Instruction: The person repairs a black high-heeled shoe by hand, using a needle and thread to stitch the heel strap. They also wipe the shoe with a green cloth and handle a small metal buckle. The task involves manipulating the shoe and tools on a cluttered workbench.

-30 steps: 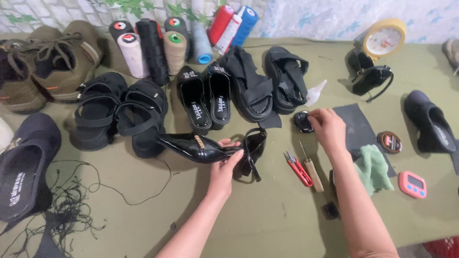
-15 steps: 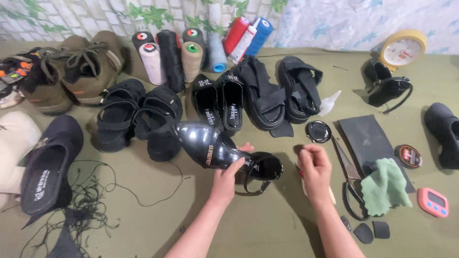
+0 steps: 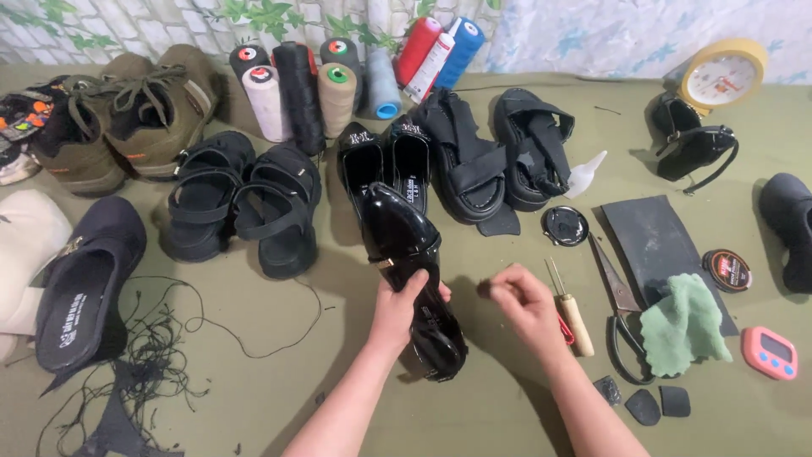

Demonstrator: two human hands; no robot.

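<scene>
My left hand [image 3: 399, 306] grips a glossy black high-heeled shoe [image 3: 408, 271] around its middle, above the olive table [image 3: 254, 381]. The shoe's pointed toe aims away from me and its heel end points toward me. My right hand [image 3: 523, 303] hovers just right of the shoe, fingers pinched together; whether something small sits between them I cannot tell. A wooden-handled awl [image 3: 572, 315] lies right beside that hand.
Black scissors [image 3: 624, 326], a green cloth [image 3: 683, 326], a black rubber sheet [image 3: 664, 245] and polish tins [image 3: 564, 225] lie right. Sandals [image 3: 237, 207], flats, boots and thread spools [image 3: 338, 93] line the back. Loose black thread [image 3: 144, 355] and a slipper [image 3: 85, 288] sit left.
My left hand has turned the shoe from lying sideways to pointing away from me. My right hand came back from the tin at right toward the shoe.
</scene>
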